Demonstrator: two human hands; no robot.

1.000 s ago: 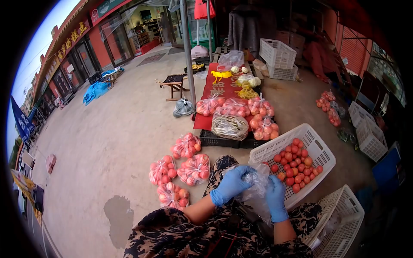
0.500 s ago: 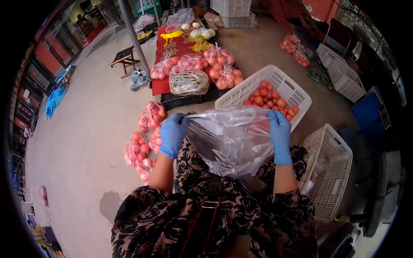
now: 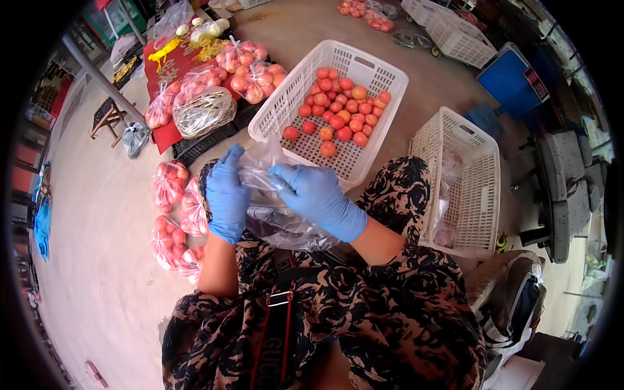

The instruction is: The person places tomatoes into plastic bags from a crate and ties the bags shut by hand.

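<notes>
A clear plastic bag (image 3: 286, 224) hangs over my lap, its upper part bunched between my two blue-gloved hands. My left hand (image 3: 227, 195) is closed on the gathered plastic at the left. My right hand (image 3: 322, 198) pinches the bag from the right, thumb and fingers pointing left. Just beyond my hands stands a white plastic crate (image 3: 263, 117) with many loose tomatoes (image 3: 341, 107) lying on its slatted floor. The bag's upper end overlaps the crate's near left edge in view. No tomato shows in the bag.
Knotted bags of tomatoes (image 3: 170, 185) rest on the floor at left. More tomato bags (image 3: 257, 79) and a wrapped bundle of pale stalks (image 3: 205, 114) lie on a red cloth (image 3: 161, 135). A second white crate (image 3: 471, 162) holding plastic bags stands at right, near a dark chair (image 3: 562, 188).
My hands have come together from wide apart, so the stretched bag is now gathered between them. The view has swung right and down, showing more of the tomato crate.
</notes>
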